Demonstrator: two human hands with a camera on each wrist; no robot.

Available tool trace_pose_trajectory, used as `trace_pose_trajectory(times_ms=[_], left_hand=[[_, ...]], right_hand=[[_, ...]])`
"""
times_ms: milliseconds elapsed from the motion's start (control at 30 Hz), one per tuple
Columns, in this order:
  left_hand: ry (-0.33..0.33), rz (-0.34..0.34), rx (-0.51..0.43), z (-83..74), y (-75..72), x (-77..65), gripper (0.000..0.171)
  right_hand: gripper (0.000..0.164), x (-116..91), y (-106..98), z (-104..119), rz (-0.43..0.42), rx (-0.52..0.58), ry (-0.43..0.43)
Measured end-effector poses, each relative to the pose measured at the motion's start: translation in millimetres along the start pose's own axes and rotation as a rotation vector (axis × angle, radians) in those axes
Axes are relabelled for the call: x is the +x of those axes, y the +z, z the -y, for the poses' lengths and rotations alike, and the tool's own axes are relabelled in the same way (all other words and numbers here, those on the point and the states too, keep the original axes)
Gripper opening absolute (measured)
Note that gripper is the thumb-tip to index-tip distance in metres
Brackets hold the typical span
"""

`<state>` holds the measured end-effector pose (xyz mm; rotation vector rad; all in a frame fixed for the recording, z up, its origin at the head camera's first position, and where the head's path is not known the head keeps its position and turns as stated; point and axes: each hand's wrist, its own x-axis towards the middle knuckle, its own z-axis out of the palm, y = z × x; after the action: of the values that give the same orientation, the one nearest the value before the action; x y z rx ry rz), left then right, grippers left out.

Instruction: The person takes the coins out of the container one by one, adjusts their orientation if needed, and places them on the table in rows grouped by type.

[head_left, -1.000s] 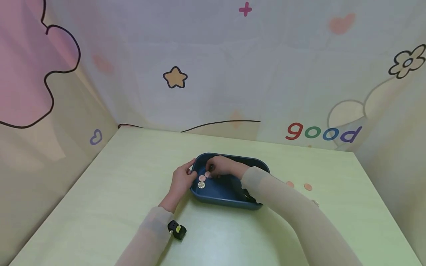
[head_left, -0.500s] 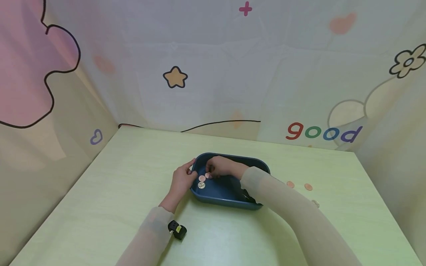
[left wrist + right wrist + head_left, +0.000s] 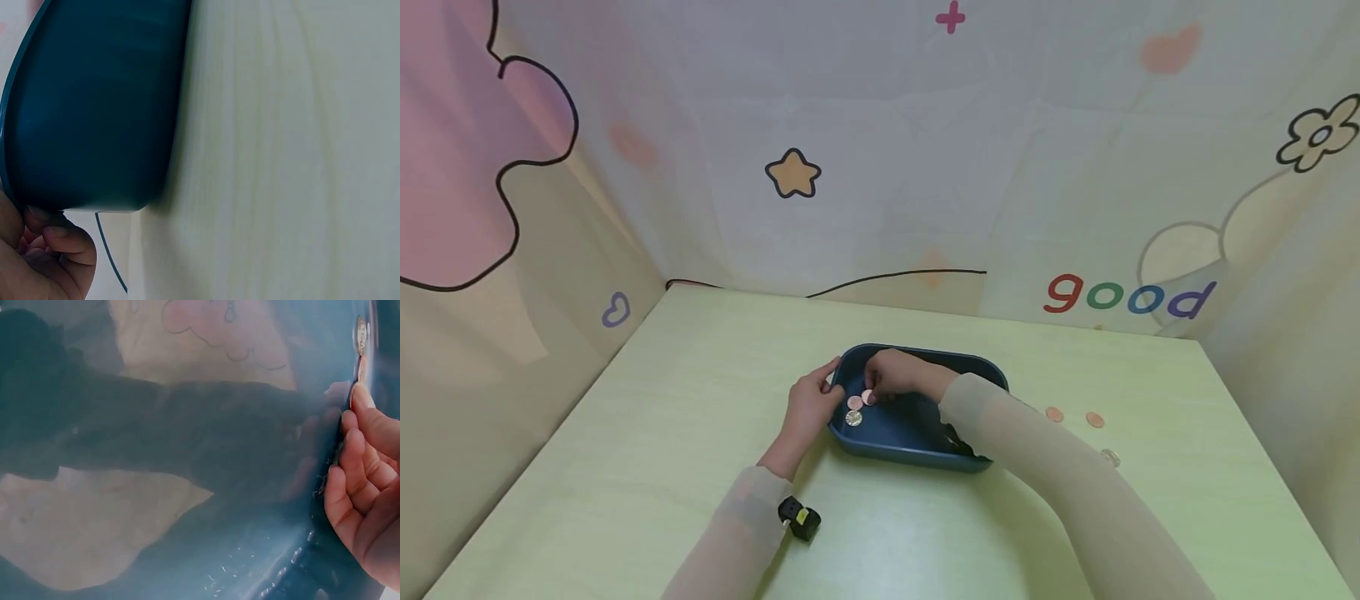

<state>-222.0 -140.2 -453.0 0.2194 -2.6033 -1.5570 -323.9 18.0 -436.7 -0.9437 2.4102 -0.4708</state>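
A dark blue rectangular tray (image 3: 895, 454) sits on the table. My left hand (image 3: 808, 407) grips its left end, thumb over the rim; in the left wrist view, curled fingers (image 3: 69, 244) hold the tray's end. Inside the tray, my right hand (image 3: 895, 373) pinches a copper-coloured coin (image 3: 868, 397) low at the tray floor. A second copper-coloured coin (image 3: 855, 403) and a silvery coin (image 3: 853, 417) lie beside it, in a short row near the left wall. In the right wrist view, the thumb (image 3: 362, 397) touches the coin's edge, and the other fingers are curled.
Right of the tray, two copper-coloured coins (image 3: 1095, 420) and a silvery coin (image 3: 1110, 457) lie on the pale table (image 3: 662, 467). The right forearm passes close to them. A printed cloth backdrop (image 3: 880, 167) rises behind the table.
The right hand's fingers have drawn slightly closer together, and the coin under them has slid a little toward the near side. The left hand and tray stay put.
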Motion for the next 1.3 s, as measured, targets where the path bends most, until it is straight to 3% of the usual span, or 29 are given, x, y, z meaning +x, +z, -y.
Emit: trace_pose_trajectory(times_ms=[367,700,967,1300], left_hand=[[0.005,0.002,0.009,0.9,2.9,-0.8,0.058],[0.014,0.008,0.001,1.0,1.1,-0.1,0.057],[0.006,0.000,0.004,0.0,-1.4,0.1,0.056],[0.001,-0.005,0.002,-0.3,-0.6,-0.1,0.056]], right_hand=[[0.015,-6,-7,4,0.054,0.019,-0.002],[0.015,-20,-32,14,0.055,0.107,-0.046],[0.016,-46,-53,15,0.008,0.158,-0.065],[0.016,-98,-60,9,-0.046,0.337,-0.033]])
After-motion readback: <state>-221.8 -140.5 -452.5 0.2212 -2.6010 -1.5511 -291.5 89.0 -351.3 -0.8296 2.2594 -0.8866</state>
